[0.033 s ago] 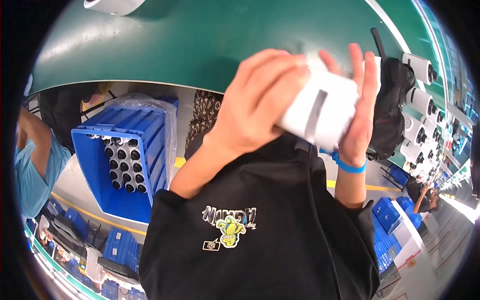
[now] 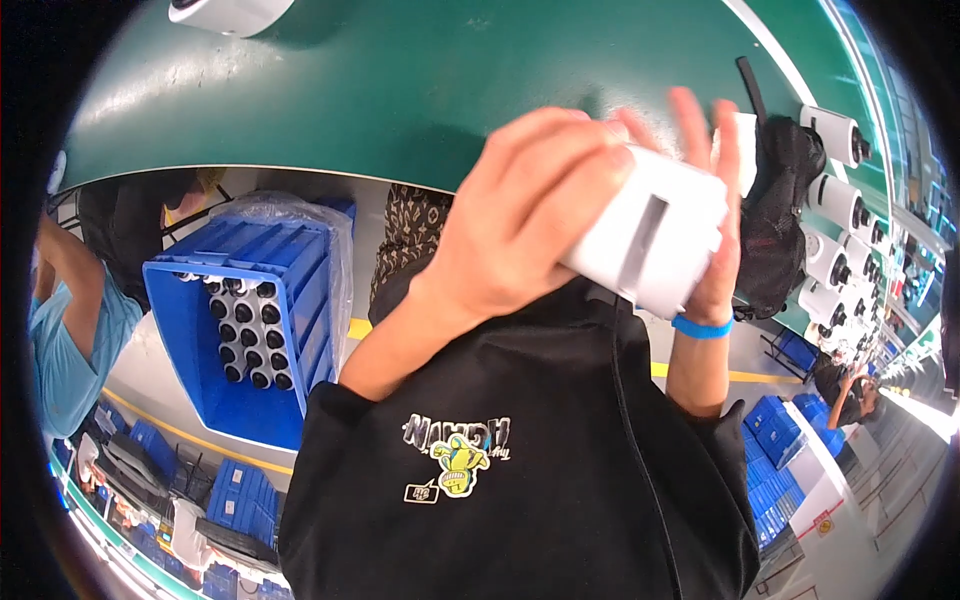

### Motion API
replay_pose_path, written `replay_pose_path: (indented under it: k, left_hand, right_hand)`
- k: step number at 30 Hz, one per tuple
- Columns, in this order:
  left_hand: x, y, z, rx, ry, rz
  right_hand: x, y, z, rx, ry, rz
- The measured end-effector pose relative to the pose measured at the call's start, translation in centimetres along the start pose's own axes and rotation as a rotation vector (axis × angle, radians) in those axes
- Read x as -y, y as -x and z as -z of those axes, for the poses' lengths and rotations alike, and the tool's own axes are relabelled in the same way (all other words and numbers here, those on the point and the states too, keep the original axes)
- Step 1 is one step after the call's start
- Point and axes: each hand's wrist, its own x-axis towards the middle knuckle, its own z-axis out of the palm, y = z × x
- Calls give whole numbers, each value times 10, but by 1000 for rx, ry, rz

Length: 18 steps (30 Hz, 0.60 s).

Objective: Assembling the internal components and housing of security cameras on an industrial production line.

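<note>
A white rounded camera-like housing (image 2: 665, 235) with a dark grey slot along its side is held up in front of my chest. My left hand (image 2: 535, 210) grips its left end, fingers wrapped over the top. Behind its right end is my right hand (image 2: 722, 240), wearing a blue wristband (image 2: 702, 328). The fingers of that hand are stretched out, spread and a little blurred. Its palm lies close against the housing, which partly hides it; I cannot tell whether they touch.
Left of me stands a blue crate (image 2: 215, 400) holding several black-tipped white cylinders. The green worktable (image 2: 400, 80) spans the top, with another white housing (image 2: 235, 15) at its far left. At right are a black bag (image 2: 780, 215) and several white cameras (image 2: 835, 135). A person in light blue (image 2: 85, 320) is at far left.
The white housing has shifted slightly right and turned a little in my left hand. The fingers of my right hand have moved slightly left behind it.
</note>
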Motion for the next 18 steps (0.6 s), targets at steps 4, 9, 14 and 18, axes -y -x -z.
replay_pose_path:
  k: [4, 9, 14, 18]
  left_hand:
    - [-9, -17, -5, 52, -53, -84]
    - [-29, -21, 11, 392, 53, 104]
    - [-24, -63, 13, 682, 90, -2]
    - [-18, -75, 4, 620, -70, -81]
  right_hand:
    - [0, 1, 21, 204, -343, -274]
    - [6, 5, 45, 261, -261, -332]
    - [5, -9, 57, 343, -282, -241]
    - [4, -32, 42, 362, -338, -206]
